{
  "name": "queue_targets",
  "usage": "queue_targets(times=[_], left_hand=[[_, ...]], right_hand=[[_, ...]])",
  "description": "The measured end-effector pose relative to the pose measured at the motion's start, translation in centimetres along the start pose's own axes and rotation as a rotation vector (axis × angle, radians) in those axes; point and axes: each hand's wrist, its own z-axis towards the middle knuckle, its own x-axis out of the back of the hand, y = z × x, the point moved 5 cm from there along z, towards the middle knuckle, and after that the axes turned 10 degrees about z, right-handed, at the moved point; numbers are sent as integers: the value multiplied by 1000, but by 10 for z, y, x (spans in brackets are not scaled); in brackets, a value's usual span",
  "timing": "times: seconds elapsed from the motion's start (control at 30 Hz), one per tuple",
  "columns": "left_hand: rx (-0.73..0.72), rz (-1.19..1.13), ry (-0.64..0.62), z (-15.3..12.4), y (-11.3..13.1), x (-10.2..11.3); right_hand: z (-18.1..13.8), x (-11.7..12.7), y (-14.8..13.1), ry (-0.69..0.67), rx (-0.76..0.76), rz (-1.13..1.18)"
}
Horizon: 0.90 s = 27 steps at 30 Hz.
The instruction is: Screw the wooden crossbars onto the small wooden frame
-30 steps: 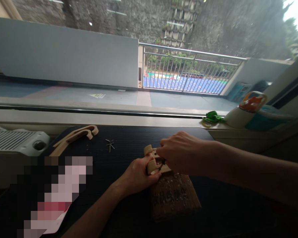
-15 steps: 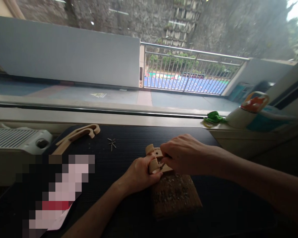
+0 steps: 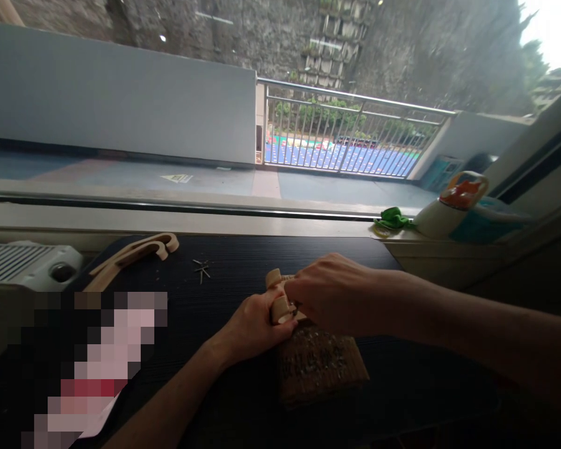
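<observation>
My left hand [image 3: 257, 321] is closed around a light wooden piece with curved ends [image 3: 281, 310], holding it at the far edge of a brown wooden block [image 3: 325, 368]. Dark marks and small shiny bits cover the block's top. Over the wooden piece, my right hand [image 3: 331, 293] is closed with its fingers bent down. Its fingertips pinch something small and dark against the piece; my fingers hide most of it. Several thin metal nails or screws [image 3: 202, 269] lie on the table beyond my left hand.
Long wooden strips with hooked ends [image 3: 144, 249] lie at the table's [image 3: 234, 255] left. A blurred-out pink item [image 3: 107, 374] is at the near left. A white heater [image 3: 32, 265] stands to the left. The window sill carries a green cloth [image 3: 393, 218] and a white jug [image 3: 437, 218].
The whole view has shifted, so everything sits slightly further left. My right fingers have turned and lowered over the wooden piece, covering more of it. My left hand keeps its hold.
</observation>
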Motion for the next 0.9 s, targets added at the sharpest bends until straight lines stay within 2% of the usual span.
queue_targets(times=[0.13, 0.23, 0.43, 0.57, 0.67, 0.77, 0.9], left_hand=[[-28, 25, 17, 1, -1, -1], [-27, 35, 8, 1, -2, -2], [-30, 6, 9, 2, -2, -2], [-18, -11, -17, 1, -2, -2], [-1, -28, -12, 2, -1, -1], [-6, -30, -8, 2, 1, 0], [11, 4, -3, 2, -2, -2]], right_hand=[[-2, -1, 16, 81, -130, 51], [-3, 0, 21, 122, -160, 74], [-1, 1, 7, 66, -107, -77], [0, -2, 2, 49, 9, -174], [1, -6, 5, 59, 63, -166], [3, -7, 11, 74, 26, -117], [8, -5, 17, -4, -97, -45]])
